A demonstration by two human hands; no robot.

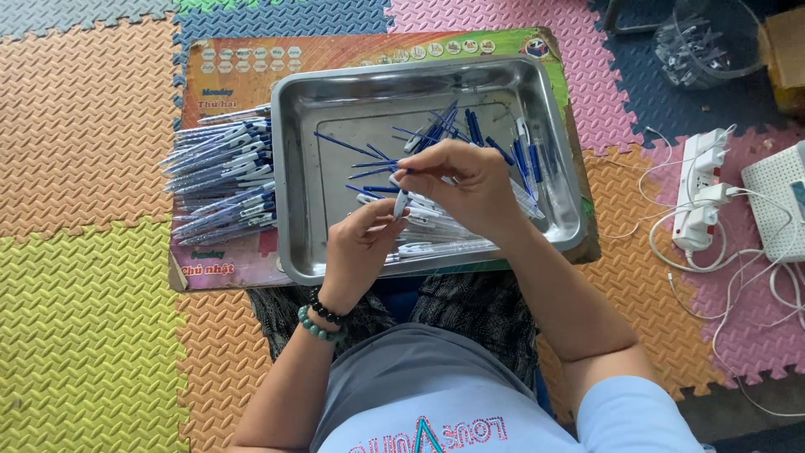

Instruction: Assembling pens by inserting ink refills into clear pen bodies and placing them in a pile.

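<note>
A steel tray (310,176) lies in front of me with loose blue refills (352,147) and white and blue pen parts in it. My left hand (356,247), with bead bracelets on the wrist, grips a white pen barrel (402,203) upright over the tray. My right hand (461,184) is just above it, pinching a thin blue refill (377,164) at the barrel's top end. A pile of several finished white and blue pens (222,180) lies left of the tray on a colourful printed board (235,71).
Foam puzzle mats (84,294) cover the floor. To the right lie a white power strip (703,189) with plugs and tangled white cables, and a white box (780,197). A clear plastic container (704,42) stands at the top right.
</note>
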